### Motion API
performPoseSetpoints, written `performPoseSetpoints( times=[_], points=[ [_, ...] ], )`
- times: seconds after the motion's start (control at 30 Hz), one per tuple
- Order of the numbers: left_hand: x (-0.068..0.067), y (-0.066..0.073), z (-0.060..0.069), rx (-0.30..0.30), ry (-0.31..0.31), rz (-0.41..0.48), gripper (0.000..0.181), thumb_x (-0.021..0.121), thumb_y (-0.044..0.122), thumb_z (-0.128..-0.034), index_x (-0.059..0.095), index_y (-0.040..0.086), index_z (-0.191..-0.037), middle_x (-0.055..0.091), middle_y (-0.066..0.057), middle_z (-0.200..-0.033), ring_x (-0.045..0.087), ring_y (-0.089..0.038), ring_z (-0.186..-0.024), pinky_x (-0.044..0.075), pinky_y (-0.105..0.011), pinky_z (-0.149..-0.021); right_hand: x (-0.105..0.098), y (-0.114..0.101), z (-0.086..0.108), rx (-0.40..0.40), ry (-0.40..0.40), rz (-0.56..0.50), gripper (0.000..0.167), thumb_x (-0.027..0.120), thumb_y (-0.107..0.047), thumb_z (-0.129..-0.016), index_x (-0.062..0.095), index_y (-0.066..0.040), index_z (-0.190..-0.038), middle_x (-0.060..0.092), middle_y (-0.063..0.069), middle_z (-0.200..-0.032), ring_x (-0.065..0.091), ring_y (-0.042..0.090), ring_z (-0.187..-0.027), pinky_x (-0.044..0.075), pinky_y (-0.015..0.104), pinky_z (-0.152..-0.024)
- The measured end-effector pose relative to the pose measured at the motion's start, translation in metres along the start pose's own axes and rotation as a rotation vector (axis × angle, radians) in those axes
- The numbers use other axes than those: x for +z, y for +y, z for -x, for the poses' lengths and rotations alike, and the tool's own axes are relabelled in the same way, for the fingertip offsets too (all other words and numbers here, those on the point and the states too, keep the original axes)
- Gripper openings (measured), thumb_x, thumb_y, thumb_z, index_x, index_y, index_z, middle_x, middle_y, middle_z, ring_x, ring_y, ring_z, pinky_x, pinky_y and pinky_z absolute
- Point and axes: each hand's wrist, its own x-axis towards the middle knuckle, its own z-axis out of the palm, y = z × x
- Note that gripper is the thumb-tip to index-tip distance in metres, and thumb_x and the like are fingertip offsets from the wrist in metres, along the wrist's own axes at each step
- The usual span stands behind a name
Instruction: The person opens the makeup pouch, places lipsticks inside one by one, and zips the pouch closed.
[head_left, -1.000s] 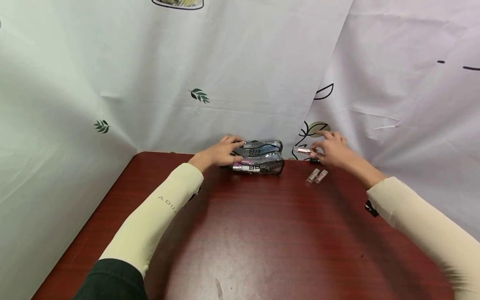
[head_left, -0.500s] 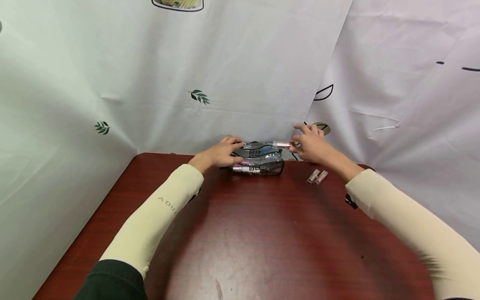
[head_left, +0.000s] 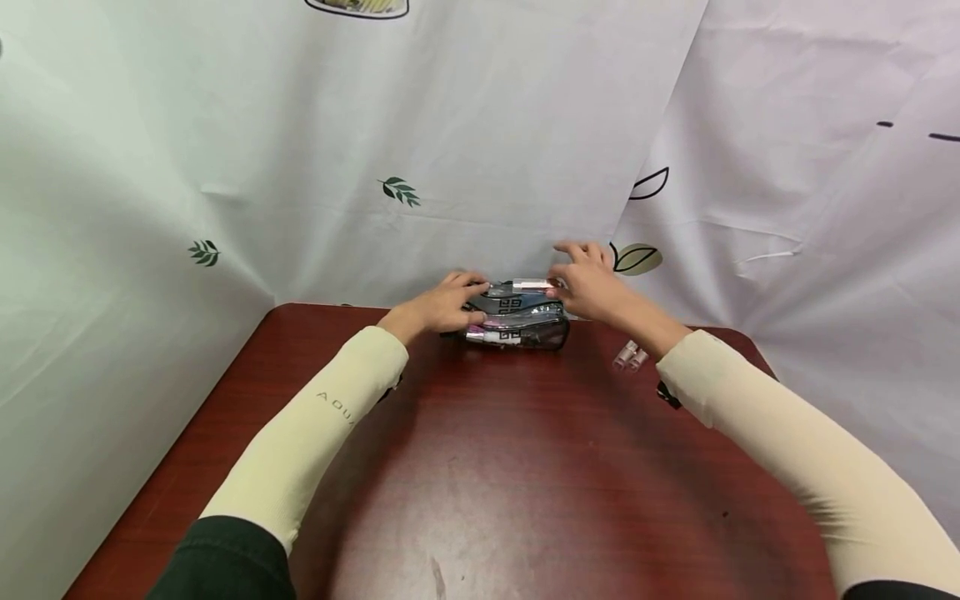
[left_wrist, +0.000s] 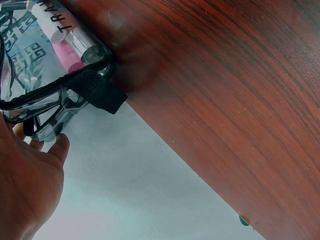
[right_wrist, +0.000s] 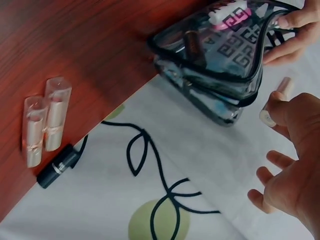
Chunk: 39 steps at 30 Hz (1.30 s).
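Note:
A clear pouch with black trim (head_left: 551,335) stands at the table's back edge; a white tube and a pink item (left_wrist: 67,56) show through its wall. My left hand (head_left: 444,307) grips the pouch's left end, thumb and fingers on its upper edges; the left wrist view shows this hand (left_wrist: 32,175) beside a black tab. Above the pouch's right part, my right hand (head_left: 588,285) pinches a clear-capped pinkish tube (head_left: 531,285) between thumb and finger, other fingers spread. In the right wrist view the right hand (right_wrist: 295,155) holds this tube (right_wrist: 285,87) beside the pouch (right_wrist: 215,50).
Two clear-capped lipsticks (head_left: 625,354) lie side by side on the dark red table (head_left: 480,467), right of the pouch. The right wrist view shows a small black tube (right_wrist: 56,166) by them at the table edge. White printed cloth (head_left: 510,150) hangs behind.
My right hand has moved left with the tube, from near the two lipsticks to above the pouch. The left hand and the pouch have stayed in place.

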Motion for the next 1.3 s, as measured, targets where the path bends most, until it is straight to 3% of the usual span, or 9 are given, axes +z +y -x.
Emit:
performPoseSetpoints(
  times=[0.17, 0.4, 0.63, 0.77, 0.87, 0.97, 1.07, 1.3],
  points=[
    [-0.001, 0.003, 0.002, -0.011, -0.009, -0.002, 0.084, 0.061, 0.055, -0.1081, 0.033, 0.022, -0.18, 0.027, -0.001, -0.187, 0.016, -0.029, -0.176, 0.029, -0.058, -0.14, 0.004, -0.011, -0.007, -0.024, -0.012, -0.012, 0.022, 0.074, -0.026, -0.109, 0.081, -0.008, -0.121, 0.036, 0.026, -0.18, 0.03, 0.058, -0.162, 0.018, 0.078, -0.132],
    [-0.007, 0.019, 0.011, -0.022, -0.014, 0.029, 0.084, 0.06, 0.055, -0.1084, 0.034, 0.019, -0.18, 0.026, -0.003, -0.187, 0.014, -0.031, -0.176, 0.026, -0.058, -0.141, 0.013, -0.019, -0.013, -0.019, -0.014, 0.001, 0.022, 0.074, -0.029, -0.11, 0.081, -0.01, -0.12, 0.038, 0.023, -0.18, 0.03, 0.054, -0.163, 0.023, 0.076, -0.13],
    [0.002, 0.008, -0.002, -0.013, 0.001, -0.017, 0.085, 0.063, 0.055, -0.1059, 0.037, 0.019, -0.179, 0.03, -0.001, -0.185, 0.018, -0.028, -0.175, 0.027, -0.054, -0.141, 0.018, -0.022, -0.015, -0.005, -0.023, -0.005, 0.024, 0.073, -0.03, -0.111, 0.082, -0.01, -0.122, 0.037, 0.022, -0.181, 0.029, 0.053, -0.162, 0.025, 0.074, -0.129],
    [0.003, 0.006, -0.003, -0.009, -0.001, -0.024, 0.084, 0.061, 0.057, -0.1074, 0.035, 0.022, -0.18, 0.029, 0.001, -0.185, 0.017, -0.027, -0.175, 0.03, -0.055, -0.14, 0.019, -0.023, -0.016, 0.009, -0.043, 0.006, 0.028, 0.074, -0.032, -0.11, 0.082, -0.01, -0.125, 0.038, 0.022, -0.18, 0.031, 0.053, -0.162, 0.025, 0.074, -0.13],
    [0.0, 0.01, 0.001, -0.017, -0.008, 0.014, 0.084, 0.059, 0.057, -0.1083, 0.033, 0.024, -0.18, 0.026, 0.001, -0.187, 0.013, -0.026, -0.176, 0.028, -0.056, -0.141, 0.02, -0.022, -0.017, 0.025, -0.069, 0.017, 0.03, 0.074, -0.033, -0.11, 0.081, -0.011, -0.13, 0.036, 0.022, -0.181, 0.03, 0.053, -0.162, 0.024, 0.073, -0.131],
    [-0.011, 0.026, 0.015, -0.029, -0.021, 0.024, 0.083, 0.059, 0.055, -0.1093, 0.033, 0.02, -0.18, 0.025, -0.002, -0.187, 0.013, -0.029, -0.176, 0.027, -0.058, -0.141, 0.021, -0.021, -0.017, 0.036, -0.087, 0.021, 0.032, 0.074, -0.033, -0.111, 0.079, -0.012, -0.134, 0.035, 0.021, -0.182, 0.028, 0.053, -0.164, 0.023, 0.073, -0.132],
    [-0.015, 0.031, 0.018, -0.033, -0.025, 0.024, 0.084, 0.059, 0.054, -0.1097, 0.032, 0.019, -0.181, 0.025, -0.004, -0.188, 0.014, -0.031, -0.176, 0.028, -0.059, -0.14, 0.021, -0.019, -0.016, 0.036, -0.085, 0.018, 0.032, 0.073, -0.032, -0.111, 0.079, -0.012, -0.135, 0.036, 0.022, -0.181, 0.028, 0.053, -0.164, 0.024, 0.074, -0.132],
    [0.001, 0.002, 0.001, -0.016, -0.014, 0.014, 0.084, 0.058, 0.062, -0.1093, 0.031, 0.027, -0.181, 0.023, 0.004, -0.188, 0.012, -0.025, -0.177, 0.029, -0.058, -0.14, 0.017, -0.016, -0.015, 0.022, -0.078, 0.005, 0.03, 0.071, -0.031, -0.113, 0.078, -0.012, -0.135, 0.036, 0.023, -0.181, 0.028, 0.054, -0.164, 0.024, 0.076, -0.131]
  ],
)
